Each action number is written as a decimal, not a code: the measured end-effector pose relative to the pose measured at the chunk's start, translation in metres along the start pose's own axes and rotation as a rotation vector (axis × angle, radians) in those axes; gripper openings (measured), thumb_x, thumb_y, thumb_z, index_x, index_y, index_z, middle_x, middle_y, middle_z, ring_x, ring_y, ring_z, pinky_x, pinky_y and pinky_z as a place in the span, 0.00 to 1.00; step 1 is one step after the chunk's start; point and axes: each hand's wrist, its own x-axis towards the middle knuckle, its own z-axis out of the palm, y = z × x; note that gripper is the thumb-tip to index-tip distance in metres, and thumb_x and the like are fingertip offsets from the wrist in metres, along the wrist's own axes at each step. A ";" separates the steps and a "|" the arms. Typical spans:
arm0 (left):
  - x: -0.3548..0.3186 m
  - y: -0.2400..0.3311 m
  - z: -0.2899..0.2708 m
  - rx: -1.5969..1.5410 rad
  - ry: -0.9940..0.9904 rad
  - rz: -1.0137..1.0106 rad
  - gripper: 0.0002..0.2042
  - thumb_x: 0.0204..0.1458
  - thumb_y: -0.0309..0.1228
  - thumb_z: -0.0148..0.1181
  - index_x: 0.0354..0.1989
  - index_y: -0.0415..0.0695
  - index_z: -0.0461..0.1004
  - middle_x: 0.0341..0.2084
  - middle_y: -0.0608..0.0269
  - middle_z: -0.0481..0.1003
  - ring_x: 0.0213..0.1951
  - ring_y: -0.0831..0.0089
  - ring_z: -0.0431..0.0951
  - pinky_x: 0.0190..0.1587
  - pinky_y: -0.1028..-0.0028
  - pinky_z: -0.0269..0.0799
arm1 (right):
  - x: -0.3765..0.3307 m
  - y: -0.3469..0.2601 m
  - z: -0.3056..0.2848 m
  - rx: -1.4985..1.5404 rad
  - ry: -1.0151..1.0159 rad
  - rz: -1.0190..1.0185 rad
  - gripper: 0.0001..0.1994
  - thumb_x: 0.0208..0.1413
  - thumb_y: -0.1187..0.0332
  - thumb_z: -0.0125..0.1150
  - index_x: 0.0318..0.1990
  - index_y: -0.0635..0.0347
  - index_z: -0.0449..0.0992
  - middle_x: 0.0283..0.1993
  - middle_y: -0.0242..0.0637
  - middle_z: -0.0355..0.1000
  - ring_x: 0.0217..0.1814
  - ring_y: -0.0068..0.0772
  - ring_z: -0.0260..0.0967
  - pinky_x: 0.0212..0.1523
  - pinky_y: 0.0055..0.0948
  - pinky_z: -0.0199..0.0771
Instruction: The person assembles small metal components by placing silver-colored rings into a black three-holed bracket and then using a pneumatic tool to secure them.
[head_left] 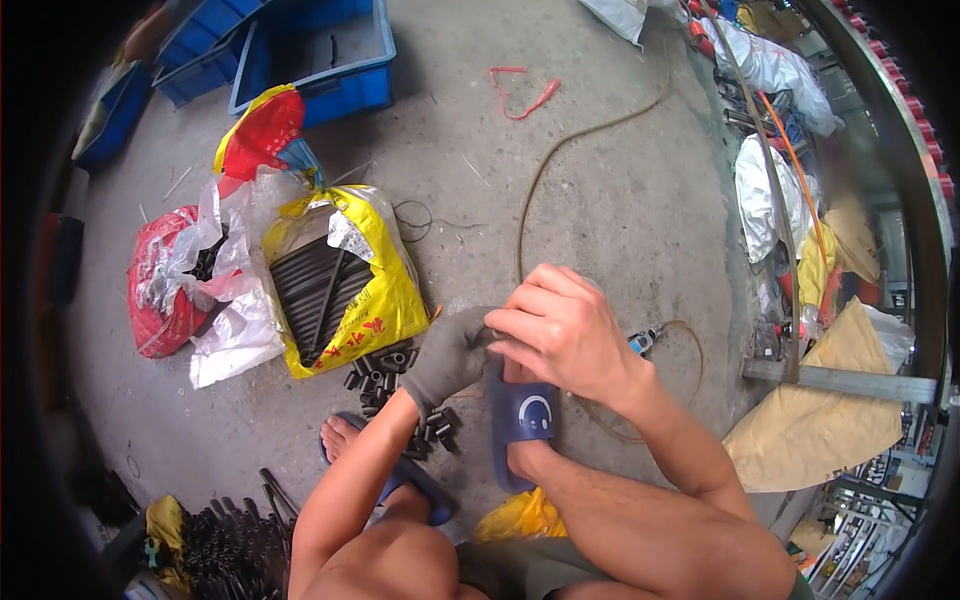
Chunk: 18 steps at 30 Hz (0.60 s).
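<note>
My left hand (447,360) wears a grey glove, and its fingertips meet those of my bare right hand (558,328) in front of me. Both hands are closed, with the right fingers pinched at the tips of the glove. Whatever lies between them is hidden by the fingers. Left of the glove, a yellow bag (405,300) lies open with long black tubes (318,285) packed inside. Short black tube pieces (372,378) are heaped on the floor between this bag and my left forearm. A small hand-held air tool (643,341) rests on the floor right of my right hand.
A red bag (158,290) with small black pieces sits at the left. Blue crates (345,100) stand at the far left. A hose (545,160) curves over the concrete floor. Bags and a metal rack (850,380) line the right side; more black tubes (230,550) lie at lower left.
</note>
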 end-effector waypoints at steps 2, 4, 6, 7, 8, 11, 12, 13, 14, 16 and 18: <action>-0.001 -0.001 -0.002 0.063 -0.003 0.023 0.19 0.50 0.18 0.64 0.52 0.40 0.80 0.39 0.52 0.84 0.39 0.69 0.84 0.44 0.69 0.79 | 0.001 0.002 0.000 0.020 0.000 0.007 0.12 0.44 0.69 0.75 0.38 0.53 0.81 0.36 0.30 0.75 0.45 0.36 0.72 0.45 0.36 0.73; -0.001 0.001 -0.001 -0.006 0.052 0.013 0.19 0.50 0.19 0.64 0.53 0.40 0.79 0.37 0.51 0.83 0.39 0.68 0.84 0.44 0.68 0.79 | 0.000 0.000 -0.002 0.033 -0.001 0.014 0.12 0.44 0.69 0.75 0.38 0.53 0.81 0.35 0.30 0.75 0.45 0.35 0.72 0.45 0.36 0.73; 0.001 -0.002 0.002 -0.043 0.063 0.058 0.19 0.50 0.19 0.64 0.53 0.40 0.79 0.37 0.50 0.83 0.38 0.66 0.84 0.44 0.67 0.80 | 0.000 -0.002 -0.002 -0.048 0.003 0.024 0.12 0.44 0.68 0.75 0.37 0.53 0.81 0.36 0.29 0.75 0.45 0.35 0.72 0.46 0.35 0.73; 0.002 -0.002 0.001 -0.009 0.085 0.069 0.18 0.51 0.20 0.64 0.52 0.39 0.79 0.36 0.51 0.83 0.38 0.68 0.84 0.44 0.68 0.79 | -0.001 -0.003 0.000 -0.044 0.011 0.031 0.11 0.46 0.67 0.74 0.38 0.52 0.81 0.37 0.29 0.76 0.46 0.36 0.72 0.47 0.35 0.73; 0.001 -0.003 -0.001 0.009 0.094 0.075 0.17 0.51 0.20 0.64 0.51 0.39 0.79 0.36 0.51 0.83 0.38 0.69 0.83 0.44 0.68 0.79 | -0.001 -0.002 0.005 -0.045 0.015 0.035 0.11 0.46 0.67 0.74 0.38 0.52 0.81 0.37 0.29 0.76 0.46 0.36 0.72 0.47 0.35 0.73; 0.004 -0.009 0.000 -0.063 0.107 0.037 0.13 0.53 0.24 0.65 0.48 0.38 0.79 0.34 0.53 0.82 0.39 0.73 0.81 0.44 0.69 0.78 | -0.010 0.008 0.039 -0.035 0.086 0.058 0.15 0.54 0.67 0.69 0.48 0.54 0.77 0.45 0.33 0.74 0.51 0.40 0.70 0.52 0.40 0.72; 0.003 -0.010 -0.001 -0.113 0.117 0.023 0.12 0.53 0.26 0.66 0.45 0.37 0.78 0.33 0.53 0.81 0.40 0.75 0.80 0.44 0.68 0.77 | -0.011 0.007 0.049 -0.034 0.091 0.059 0.15 0.54 0.67 0.69 0.48 0.54 0.77 0.45 0.33 0.74 0.51 0.40 0.70 0.52 0.40 0.72; 0.005 -0.005 -0.001 -0.115 0.127 0.064 0.14 0.54 0.26 0.65 0.48 0.37 0.77 0.37 0.52 0.81 0.43 0.73 0.80 0.47 0.68 0.77 | -0.012 0.007 0.057 -0.018 0.122 0.062 0.17 0.53 0.68 0.70 0.49 0.55 0.75 0.50 0.35 0.73 0.53 0.43 0.69 0.52 0.40 0.72; 0.006 0.000 -0.001 -0.118 0.137 0.105 0.17 0.54 0.26 0.65 0.52 0.37 0.76 0.40 0.51 0.81 0.45 0.71 0.80 0.50 0.67 0.77 | -0.013 0.007 0.060 -0.002 0.153 0.065 0.19 0.52 0.69 0.71 0.50 0.57 0.74 0.55 0.37 0.71 0.56 0.46 0.68 0.53 0.41 0.72; 0.001 0.020 -0.009 -0.273 0.176 0.067 0.39 0.52 0.25 0.65 0.75 0.36 0.58 0.58 0.53 0.76 0.60 0.65 0.76 0.63 0.65 0.71 | -0.007 0.002 0.059 0.037 0.087 0.075 0.18 0.54 0.69 0.69 0.51 0.59 0.71 0.58 0.41 0.66 0.58 0.49 0.64 0.56 0.43 0.70; 0.000 0.038 -0.010 -0.366 0.322 0.121 0.44 0.51 0.26 0.68 0.77 0.36 0.53 0.59 0.56 0.75 0.60 0.65 0.75 0.64 0.65 0.71 | -0.002 -0.004 0.061 0.182 0.085 0.095 0.17 0.56 0.71 0.66 0.52 0.61 0.71 0.59 0.44 0.67 0.61 0.52 0.64 0.61 0.45 0.68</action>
